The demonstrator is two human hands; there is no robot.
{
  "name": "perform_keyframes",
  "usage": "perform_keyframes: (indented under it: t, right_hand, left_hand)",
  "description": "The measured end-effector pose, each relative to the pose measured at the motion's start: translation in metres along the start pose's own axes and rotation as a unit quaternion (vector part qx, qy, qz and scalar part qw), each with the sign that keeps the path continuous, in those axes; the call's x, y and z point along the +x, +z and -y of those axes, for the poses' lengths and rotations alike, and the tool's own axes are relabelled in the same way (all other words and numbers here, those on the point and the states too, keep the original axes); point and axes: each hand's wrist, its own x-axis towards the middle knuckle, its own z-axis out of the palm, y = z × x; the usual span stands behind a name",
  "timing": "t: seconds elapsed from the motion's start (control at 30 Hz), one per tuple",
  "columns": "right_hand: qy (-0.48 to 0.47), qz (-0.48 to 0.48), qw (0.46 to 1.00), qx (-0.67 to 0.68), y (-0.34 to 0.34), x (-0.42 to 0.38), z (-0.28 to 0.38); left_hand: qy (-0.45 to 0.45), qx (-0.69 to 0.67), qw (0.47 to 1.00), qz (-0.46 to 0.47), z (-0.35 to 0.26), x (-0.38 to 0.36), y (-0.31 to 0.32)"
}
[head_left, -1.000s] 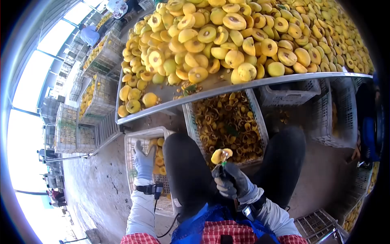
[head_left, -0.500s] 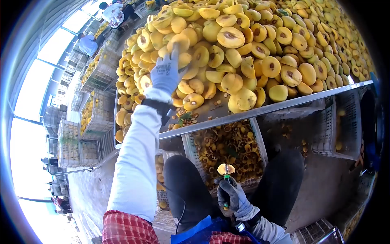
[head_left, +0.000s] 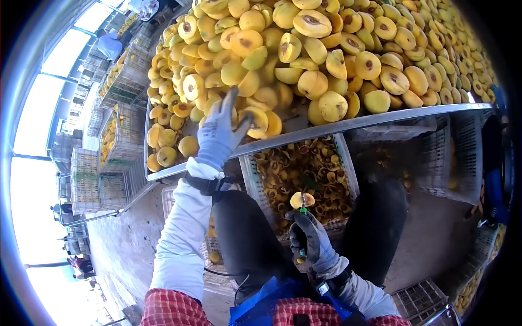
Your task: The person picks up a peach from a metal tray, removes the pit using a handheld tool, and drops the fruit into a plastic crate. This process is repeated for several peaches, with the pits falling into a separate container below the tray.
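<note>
My left hand [head_left: 218,133], in a grey glove, is low over the near edge of a heap of halved yellow peaches [head_left: 312,84]. Its fingers are spread, with a peach half [head_left: 255,120] close by the thumb; whether they touch is blurred. My right hand [head_left: 314,244], also gloved, is closed around a small pitting tool [head_left: 303,210] with a green part on its handle. A cut piece of peach [head_left: 297,200] sits at the tool's upper end, above the fist. The rest of the handle is mostly hidden by the fingers.
The metal table's raised rim [head_left: 326,130] runs in front of me. Below it, between my knees, a white crate [head_left: 252,182] holds peach scraps. Another crate [head_left: 454,163] stands at right. Stacked crates [head_left: 89,174] line the left, with people [head_left: 110,44] farther back.
My left hand has drawn back toward the table's near edge, and peaches have slid down with it over the bare patch. The right hand still grips the tool, nearly unmoved.
</note>
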Motion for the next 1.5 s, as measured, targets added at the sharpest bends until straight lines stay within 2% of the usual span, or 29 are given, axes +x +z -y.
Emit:
perform_keyframes:
  t: [0.03, 0.07, 0.17, 0.2, 0.23, 0.27, 0.33, 0.37, 0.43, 0.5, 0.53, 0.57, 0.63, 0.73, 0.77, 0.83, 0.87, 0.9, 0.93, 0.97, 1.0, 1.13, 1.23, 1.3, 1.43, 1.5]
  right_hand:
    - [-0.002, -0.009, 1.000, -0.006, 0.000, 0.001, -0.001]
    - [0.001, -0.014, 1.000, -0.017, 0.000, 0.002, -0.003]
    - [0.002, 0.027, 1.000, -0.004, -0.006, 0.002, -0.004]
    - [0.035, 0.031, 0.999, 0.014, -0.009, 0.006, -0.008]
    - [0.068, 0.035, 0.997, 0.032, -0.010, 0.011, -0.011]
    - [0.101, 0.037, 0.993, 0.052, -0.012, 0.012, -0.013]
    - [0.095, 0.070, 0.993, 0.028, -0.012, 0.007, -0.002]
    - [0.093, 0.089, 0.992, 0.015, -0.009, 0.004, 0.008]
    - [0.029, 0.233, 0.969, 0.077, 0.002, -0.012, 0.039]
    - [-0.008, 0.338, 0.923, 0.184, 0.000, -0.010, 0.036]
    - [-0.010, 0.289, 0.948, 0.129, 0.009, -0.003, 0.046]
    - [-0.005, 0.120, 0.990, 0.077, 0.016, 0.001, 0.045]
    - [0.114, -0.019, 0.988, 0.102, 0.002, 0.026, 0.027]
    - [-0.079, 0.050, 0.994, -0.064, 0.006, 0.007, 0.017]
    - [-0.086, 0.063, 0.987, -0.119, 0.008, 0.003, 0.016]
    - [-0.112, 0.089, 0.964, -0.224, 0.011, 0.001, 0.017]
    - [-0.191, 0.063, 0.941, -0.271, 0.007, 0.016, -0.001]
    - [-0.348, 0.030, 0.861, -0.369, -0.002, 0.020, -0.011]
    - [-0.488, -0.002, 0.746, -0.453, -0.002, 0.019, -0.013]
    - [-0.607, -0.033, 0.601, -0.519, -0.001, 0.016, -0.015]
    - [-0.345, 0.021, 0.824, -0.448, -0.006, 0.006, -0.012]
    - [-0.358, -0.012, 0.773, -0.524, 0.004, -0.009, -0.008]
    - [-0.383, -0.012, 0.774, -0.504, 0.002, -0.015, -0.019]
    - [-0.365, 0.025, 0.802, -0.472, -0.002, -0.017, -0.026]
    - [-0.360, 0.074, 0.842, -0.395, -0.002, -0.031, -0.025]
    - [-0.506, 0.056, 0.732, -0.453, -0.013, -0.025, -0.037]
  left_hand:
    - [0.039, 0.011, 0.999, 0.034, -0.012, 0.002, -0.001]
    - [0.015, -0.023, 0.994, 0.103, -0.027, -0.001, 0.004]
    - [0.045, -0.118, 0.990, 0.069, -0.023, 0.005, 0.018]
    - [-0.081, -0.302, 0.936, 0.162, -0.020, 0.014, 0.018]
    - [-0.133, -0.460, 0.859, 0.179, -0.015, 0.019, 0.022]
    - [-0.159, -0.513, 0.828, 0.163, -0.015, 0.016, 0.024]
    - [-0.060, -0.472, 0.876, 0.075, -0.017, 0.003, 0.032]
    - [-0.076, -0.469, 0.877, 0.072, -0.032, -0.012, 0.021]
    - [-0.136, -0.656, 0.731, 0.125, -0.049, -0.051, 0.010]
    - [-0.200, -0.664, 0.710, 0.119, -0.072, -0.085, -0.001]
    - [-0.230, -0.640, 0.720, 0.139, -0.079, -0.098, -0.004]
    - [-0.275, -0.641, 0.706, 0.122, -0.076, -0.113, 0.001]
    - [-0.312, -0.671, 0.668, 0.084, -0.078, -0.130, 0.001]
    - [-0.285, -0.632, 0.718, 0.062, -0.073, -0.142, -0.004]
    - [-0.262, -0.562, 0.781, 0.072, -0.072, -0.145, -0.006]
    - [-0.279, -0.577, 0.765, 0.064, -0.076, -0.155, -0.002]
    - [-0.269, -0.585, 0.763, 0.050, -0.081, -0.160, -0.001]
    - [-0.257, -0.593, 0.762, 0.037, -0.085, -0.166, 0.001]
    - [-0.316, -0.651, 0.689, 0.040, -0.087, -0.170, 0.006]
    - [-0.319, -0.651, 0.688, 0.026, -0.092, -0.176, 0.009]
    - [-0.321, -0.652, 0.687, 0.012, -0.100, -0.180, 0.010]
    - [-0.307, -0.639, 0.705, -0.027, -0.112, -0.189, 0.006]
    - [-0.317, -0.647, 0.691, -0.063, -0.117, -0.198, 0.012]
    - [-0.330, -0.639, 0.692, -0.070, -0.118, -0.204, 0.013]
    - [-0.293, -0.630, 0.716, -0.060, -0.131, -0.204, 0.001]
    - [-0.255, -0.623, 0.739, -0.042, -0.133, -0.204, -0.003]
